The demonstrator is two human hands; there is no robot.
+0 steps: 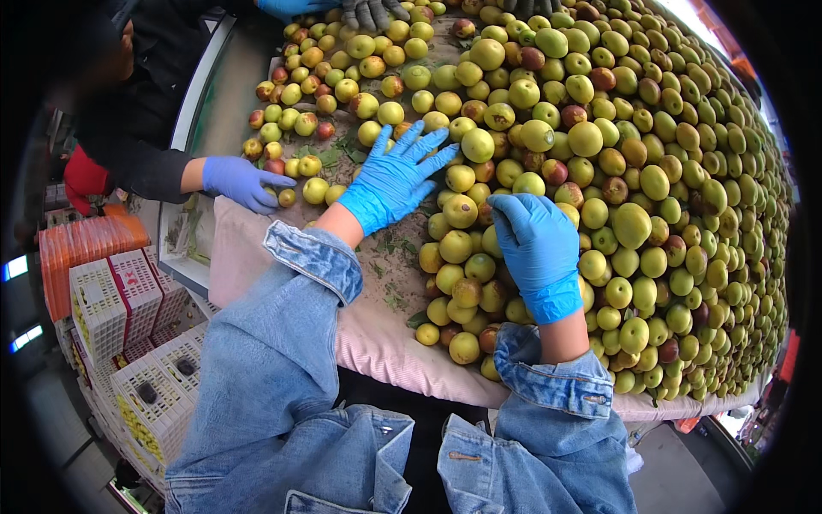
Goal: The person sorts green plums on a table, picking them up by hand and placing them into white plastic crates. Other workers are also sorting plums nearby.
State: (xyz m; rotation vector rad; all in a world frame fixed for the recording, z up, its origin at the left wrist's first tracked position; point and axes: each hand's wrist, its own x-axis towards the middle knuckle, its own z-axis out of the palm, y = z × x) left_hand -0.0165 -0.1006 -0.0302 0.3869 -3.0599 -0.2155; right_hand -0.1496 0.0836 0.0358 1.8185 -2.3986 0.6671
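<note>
My left hand [397,180], in a blue disposable glove, lies palm down with its fingers spread. Its fingertips reach the edge of a heap of green-yellow jujubes [632,225], some blotched red or brown. My right hand [538,247], gloved alike, rests on the heap with bent fingers; its palm side is hidden, so whether a fruit is inside cannot be told. Under my left wrist the pink cloth [379,356] covering the table shows, strewn with leaf bits [395,299]. Smaller, looser jujubes [308,122] lie beyond my left hand.
At the left, a co-worker's purple-gloved hand [241,183] touches fruit near the table's metal-framed edge [192,103]. Dark-gloved hands [372,13] work at the far side. White plastic crates [115,308] with fruit stand stacked on the floor at left, beside orange crates [96,247].
</note>
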